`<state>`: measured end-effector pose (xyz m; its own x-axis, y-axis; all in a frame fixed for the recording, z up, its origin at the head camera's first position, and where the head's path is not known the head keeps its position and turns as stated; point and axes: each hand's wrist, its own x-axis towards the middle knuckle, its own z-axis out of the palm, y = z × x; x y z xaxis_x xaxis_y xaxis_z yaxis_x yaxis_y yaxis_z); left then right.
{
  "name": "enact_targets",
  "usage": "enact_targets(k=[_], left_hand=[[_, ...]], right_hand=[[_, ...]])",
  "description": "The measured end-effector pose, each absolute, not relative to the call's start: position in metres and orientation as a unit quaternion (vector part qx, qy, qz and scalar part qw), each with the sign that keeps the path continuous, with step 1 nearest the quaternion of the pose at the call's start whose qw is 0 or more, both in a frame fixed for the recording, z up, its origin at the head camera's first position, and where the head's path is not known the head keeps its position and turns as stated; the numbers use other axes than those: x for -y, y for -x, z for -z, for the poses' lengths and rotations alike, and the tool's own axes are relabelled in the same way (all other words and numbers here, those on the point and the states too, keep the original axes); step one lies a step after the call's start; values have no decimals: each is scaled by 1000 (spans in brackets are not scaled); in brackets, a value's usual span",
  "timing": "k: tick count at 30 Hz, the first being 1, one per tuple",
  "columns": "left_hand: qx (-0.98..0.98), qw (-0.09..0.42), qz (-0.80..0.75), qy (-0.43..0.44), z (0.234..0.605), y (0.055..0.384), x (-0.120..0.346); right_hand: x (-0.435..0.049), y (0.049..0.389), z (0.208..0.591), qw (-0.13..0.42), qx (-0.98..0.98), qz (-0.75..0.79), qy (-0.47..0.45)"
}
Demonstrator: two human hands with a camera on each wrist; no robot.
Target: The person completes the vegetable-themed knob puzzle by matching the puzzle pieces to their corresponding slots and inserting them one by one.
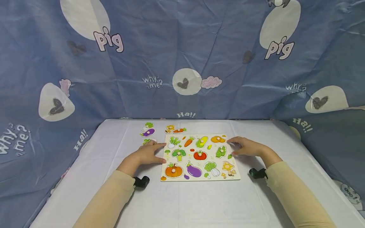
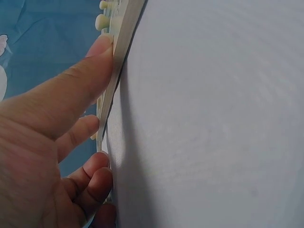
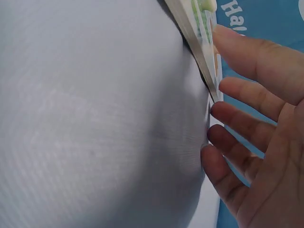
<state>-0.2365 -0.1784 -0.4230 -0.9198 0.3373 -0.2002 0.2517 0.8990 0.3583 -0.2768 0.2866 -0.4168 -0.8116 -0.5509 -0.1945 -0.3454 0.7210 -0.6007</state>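
A vegetable puzzle board (image 1: 196,180) lies flat on the white-covered table between both hands. Knobbed pieces sit in it, among them a pumpkin (image 1: 174,171), a broccoli (image 1: 179,154) and a tomato (image 1: 200,155). Eggplant (image 1: 194,170) and mushroom (image 1: 228,167) pictures show without knobs. My left hand (image 1: 146,153) is at the board's left side; its thumb touches the wooden edge (image 2: 124,42) in the left wrist view. At the right side, my right hand (image 1: 248,147) has thumb and fingers spread, fingertips right at the edge (image 3: 190,38).
Behind the board's left corner lie a loose mushroom piece (image 1: 169,128) and carrot piece (image 1: 179,130). Farther left are an eggplant piece (image 1: 148,133) and a leafy green piece (image 1: 148,126). The left hand partly hides another green piece (image 1: 146,141). A blue printed curtain (image 1: 159,104) hangs behind.
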Motion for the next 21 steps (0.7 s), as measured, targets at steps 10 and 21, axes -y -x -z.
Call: enact_targets(k=[10,21], left_hand=[[-965,128,-169,-152,422,235,179],[-966,115,-186,-135,422,231,177]], right_hand=[[-286,282,425,160,-914,282,243],[-286,285,430,169,-916,303,199]])
